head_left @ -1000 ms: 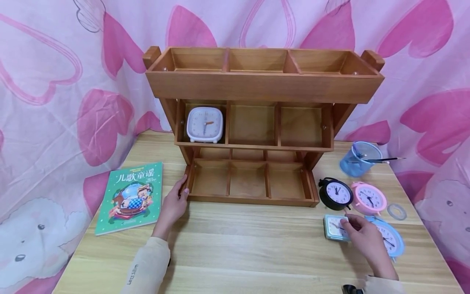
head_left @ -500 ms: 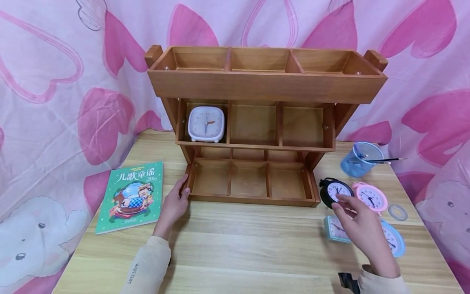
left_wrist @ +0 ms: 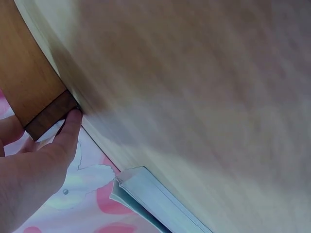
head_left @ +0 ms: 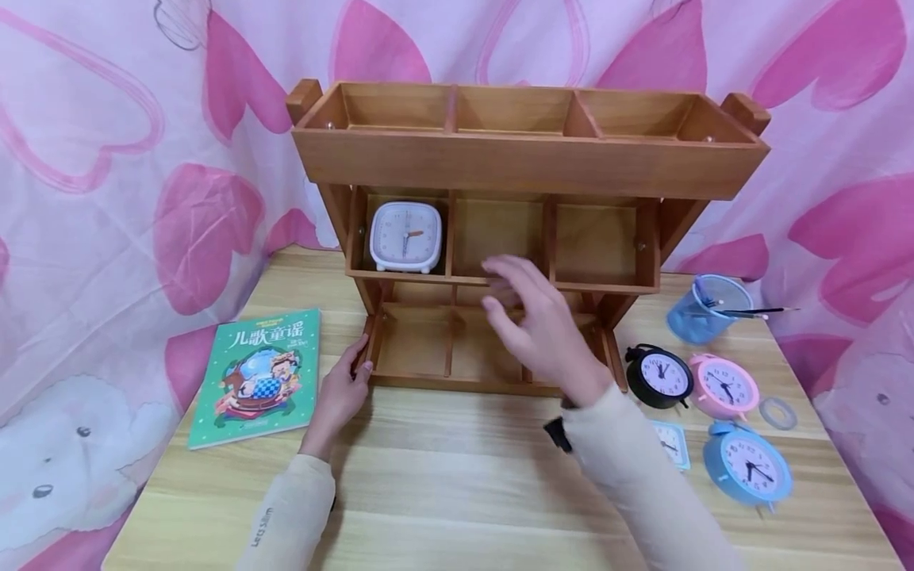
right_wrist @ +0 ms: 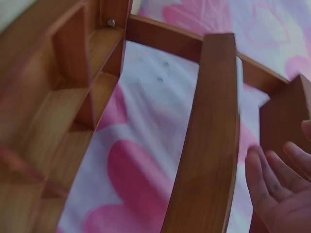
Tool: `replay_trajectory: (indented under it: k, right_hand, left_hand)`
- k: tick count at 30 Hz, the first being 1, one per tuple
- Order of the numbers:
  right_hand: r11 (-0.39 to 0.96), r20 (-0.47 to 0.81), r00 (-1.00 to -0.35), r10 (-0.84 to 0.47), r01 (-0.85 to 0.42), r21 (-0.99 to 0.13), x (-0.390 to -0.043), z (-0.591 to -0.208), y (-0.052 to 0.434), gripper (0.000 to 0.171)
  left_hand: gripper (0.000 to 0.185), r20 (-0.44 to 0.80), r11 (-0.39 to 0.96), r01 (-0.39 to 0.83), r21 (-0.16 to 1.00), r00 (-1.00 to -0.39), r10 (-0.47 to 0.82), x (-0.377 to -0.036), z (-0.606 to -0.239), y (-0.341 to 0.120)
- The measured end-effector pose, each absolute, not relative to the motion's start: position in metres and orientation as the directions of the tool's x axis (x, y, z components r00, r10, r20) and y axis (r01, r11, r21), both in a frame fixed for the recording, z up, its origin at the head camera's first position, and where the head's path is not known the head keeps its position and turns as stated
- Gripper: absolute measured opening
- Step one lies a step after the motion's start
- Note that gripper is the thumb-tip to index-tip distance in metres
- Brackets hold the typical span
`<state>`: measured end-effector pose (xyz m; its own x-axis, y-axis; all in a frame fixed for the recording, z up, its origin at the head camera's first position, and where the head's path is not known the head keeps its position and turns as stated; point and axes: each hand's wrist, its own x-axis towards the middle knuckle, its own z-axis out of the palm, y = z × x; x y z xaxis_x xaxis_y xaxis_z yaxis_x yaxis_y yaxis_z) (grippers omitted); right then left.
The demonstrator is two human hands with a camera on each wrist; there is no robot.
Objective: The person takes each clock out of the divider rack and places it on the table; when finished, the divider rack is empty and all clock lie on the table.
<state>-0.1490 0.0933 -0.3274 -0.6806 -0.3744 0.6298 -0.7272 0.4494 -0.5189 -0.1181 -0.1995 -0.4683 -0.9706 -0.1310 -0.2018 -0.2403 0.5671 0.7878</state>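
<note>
The wooden shelf (head_left: 528, 230) stands at the back of the table (head_left: 457, 492), in front of a pink curtain (head_left: 107, 159) with hearts. It has three rows of little boxes. A white square clock (head_left: 405, 236) sits in the left box of the middle row, standing up so its face can be read.

The left hand (head_left: 341, 394) rests against the bottom left corner of the shelf. Its fingers lie fairly straight on the wood and the thumb tip presses the corner, likely to keep the shelf from sliding. The right hand (head_left: 539, 321) is up in the air in front of the middle boxes. Its fingers are spread loose and it holds nothing.

To the right of the shelf lie more clocks close together: a black clock (head_left: 658, 376), a pink clock (head_left: 724, 386), a blue round clock (head_left: 748, 465) and a small square clock (head_left: 672, 444). A blue cup (head_left: 707, 309) with pens stands behind them, and a tape ring (head_left: 778, 412) lies near. A green book (head_left: 259, 377) lies flat on the left.
</note>
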Motion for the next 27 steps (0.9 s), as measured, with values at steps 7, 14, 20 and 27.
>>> replay_trajectory:
  k: [7,14,20,27]
  right_hand:
    - [0.633,0.466,-0.776,-0.424,-0.622,-0.461,-0.199,-0.311,0.046,0.055]
    - [0.765,0.314,-0.862,-0.398,-0.501,-0.405,-0.225,-0.303,0.009,0.066]
    - [0.865,0.172,-0.921,-0.350,-0.388,-0.319,-0.230,-0.294,-0.007,0.073]
    - [0.866,0.176,-0.916,-0.359,-0.398,-0.304,-0.234,-0.297,-0.007,0.070]
  left_hand:
    - [0.052,-0.229,0.544,-0.265,0.796,-0.964,-0.134,-0.120,-0.467,-0.198]
    - [0.052,-0.244,0.536,-0.284,0.795,-0.959,-0.146,-0.118,-0.467,-0.199]
    - [0.053,-0.254,0.531,-0.296,0.794,-0.955,-0.154,-0.118,-0.467,-0.200]
    - [0.052,-0.251,0.531,-0.293,0.795,-0.956,-0.151,-0.118,-0.467,-0.199]
